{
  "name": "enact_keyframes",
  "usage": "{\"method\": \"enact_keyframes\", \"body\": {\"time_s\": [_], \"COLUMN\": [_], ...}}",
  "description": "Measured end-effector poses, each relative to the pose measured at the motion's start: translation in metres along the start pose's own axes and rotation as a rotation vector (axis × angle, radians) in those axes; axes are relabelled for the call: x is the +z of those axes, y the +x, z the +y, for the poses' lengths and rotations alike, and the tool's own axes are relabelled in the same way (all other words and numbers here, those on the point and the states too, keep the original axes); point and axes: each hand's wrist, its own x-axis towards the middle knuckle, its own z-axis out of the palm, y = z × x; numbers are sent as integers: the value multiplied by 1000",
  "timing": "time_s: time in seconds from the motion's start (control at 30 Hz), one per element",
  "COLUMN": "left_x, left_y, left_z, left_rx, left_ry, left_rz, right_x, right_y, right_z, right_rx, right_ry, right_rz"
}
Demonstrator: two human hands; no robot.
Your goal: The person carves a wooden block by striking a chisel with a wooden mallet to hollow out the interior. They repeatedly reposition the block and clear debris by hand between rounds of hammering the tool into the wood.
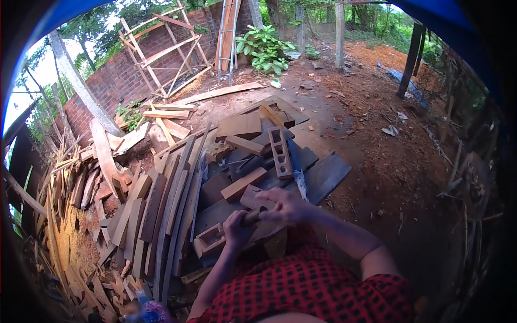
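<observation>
My left hand (235, 228) is closed around a short, dark, rod-like piece (251, 217), whose exact kind I cannot make out. Close beside it on the right, my right hand (288, 205) has its fingers spread and pointing left, its lower edge at or near the end of that piece. Below both hands lies a wooden block with square openings (210, 240), partly behind my left forearm. Another such block with several openings (280, 153) rests farther out on the boards. A reddish-brown wooden block (244, 183) and a smaller one (257, 197) lie just beyond my hands.
Long stacked planks (164, 215) run along the left, with sawdust (86, 242) and offcuts beyond. A wide board (326, 177) sticks out to the right over bare soil (377, 177). Farther back are a wooden frame (161, 51), a brick wall (116, 89) and posts (339, 35).
</observation>
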Motion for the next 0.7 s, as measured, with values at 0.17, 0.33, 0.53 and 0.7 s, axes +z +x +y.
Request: {"method": "enact_keyframes", "body": {"time_s": [0.17, 0.33, 0.53, 0.7], "left_x": [-15, -82, -119, -108], "left_y": [-7, -35, -82, -80], "left_z": [-6, -9, -48, -63], "left_rx": [-29, -8, -318, -364], "left_ry": [-2, 437, 694, 686], "left_rz": [-24, 7, -129, -113], "right_x": [24, 22, 37, 48], "right_y": [32, 57, 84, 99], "right_z": [6, -4, -39, -51], "right_rx": [-253, -77, -46, -134], "right_ry": [-387, -570, -985, -1137], "right_rz": [-62, -279, -471, -577]}}
